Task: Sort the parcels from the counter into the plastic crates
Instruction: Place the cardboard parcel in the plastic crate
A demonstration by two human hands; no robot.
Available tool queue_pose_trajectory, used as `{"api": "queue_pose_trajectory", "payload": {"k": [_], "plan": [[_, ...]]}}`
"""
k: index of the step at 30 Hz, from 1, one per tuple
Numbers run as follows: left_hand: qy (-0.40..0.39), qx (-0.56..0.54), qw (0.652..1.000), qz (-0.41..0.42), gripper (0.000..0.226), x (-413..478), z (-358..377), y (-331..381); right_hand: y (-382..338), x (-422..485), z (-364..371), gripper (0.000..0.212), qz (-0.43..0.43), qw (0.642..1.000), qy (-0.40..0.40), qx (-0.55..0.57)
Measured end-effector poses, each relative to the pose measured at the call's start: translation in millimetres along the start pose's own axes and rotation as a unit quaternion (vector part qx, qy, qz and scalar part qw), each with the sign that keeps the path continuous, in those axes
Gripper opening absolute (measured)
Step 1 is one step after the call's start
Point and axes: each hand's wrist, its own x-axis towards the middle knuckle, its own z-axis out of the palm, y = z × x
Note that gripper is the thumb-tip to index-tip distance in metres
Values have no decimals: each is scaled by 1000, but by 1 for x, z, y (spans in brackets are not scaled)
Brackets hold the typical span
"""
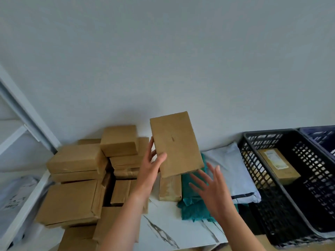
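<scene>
My left hand (151, 166) holds a flat brown parcel (176, 144) up above the counter, thumb on its front face and fingers behind its left edge. My right hand (211, 189) hovers open just below and right of the parcel, fingers spread, touching nothing. A pile of several brown parcels (85, 178) fills the counter's left side. A black plastic crate (290, 178) stands at the right with one labelled brown box (277, 164) inside.
On the white marbled counter (163, 227) lie a small brown parcel (170, 189), a teal bag (194, 205) and a pale grey mailer (232, 171). A blue crate (320, 136) sits behind the black one. A white shelf frame (21, 109) stands at the left.
</scene>
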Motion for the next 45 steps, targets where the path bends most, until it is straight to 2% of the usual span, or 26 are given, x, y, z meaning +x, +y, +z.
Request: {"api": "queue_pose_trajectory", "payload": {"k": [2,4,5,6,7,8,9,10,12,14,17,19,21,23,24,26,29,31,34,36,40,43,45], "plan": [[-22,3,1000,8,78,-3,-7,9,-26,3,-7,117,-57,997,3,-56],[-21,-22,1000,-8,57,-11,-11,11,-49,1,-3,99,-109,985,-26,-127],[-10,-89,994,-65,52,-10,-9,9,-57,-1,3,87,-131,975,-46,-174],[-17,-113,990,-87,58,-10,-7,10,-63,-5,11,78,-149,961,-65,-223],[-32,-133,984,-115,55,-12,-7,4,-66,-7,19,74,-163,947,-80,-267],[28,-95,991,-94,51,-16,-5,3,-68,-11,27,75,-174,933,-87,-302],[51,-90,992,-73,65,-19,-7,0,-69,-14,35,77,-184,925,-86,-322],[48,-118,989,-72,67,-25,-6,3,-68,-15,41,78,-195,920,-83,-330],[69,-179,978,-82,36,-28,3,17,-65,-19,50,79,-225,906,-71,-351],[43,-240,965,-100,24,-27,6,22,-60,-27,60,81,-267,876,-52,-398],[9,-309,949,-55,59,-26,-4,10,-51,-51,88,89,-302,831,-26,-467],[20,-335,942,-30,64,-23,-5,2,-42,-64,104,93,-330,800,1,-502],[28,-332,942,-41,69,-21,-2,1,-37,-70,115,95,-368,766,17,-527],[10,-343,939,-41,74,-21,-5,0,-38,-70,117,95,-380,753,21,-537],[8,-349,936,-41,73,-19,-8,0,-40,-68,115,94,-375,759,17,-532],[-2,-352,935,-36,66,-18,-14,8,-48,-61,108,88,-353,793,-9,-497],[16,-247,967,-59,54,-19,-12,28,-61,-39,90,72,-303,869,-43,-390],[36,-175,982,-64,55,-18,-4,44,-70,-26,81,60,-230,919,-52,-317],[46,-85,995,17,64,-19,18,65,-74,4,66,49,-156,965,-82,-194],[52,10,996,72,63,-23,32,75,-75,20,60,50,-96,990,-80,-60],[56,208,958,187,45,-34,53,85,-75,35,45,65,5,989,-102,110],[45,282,914,288,49,-38,63,83,-71,41,40,65,9,984,-91,150],[20,290,914,283,50,-36,63,79,-69,41,39,64,2,983,-84,162]]}}
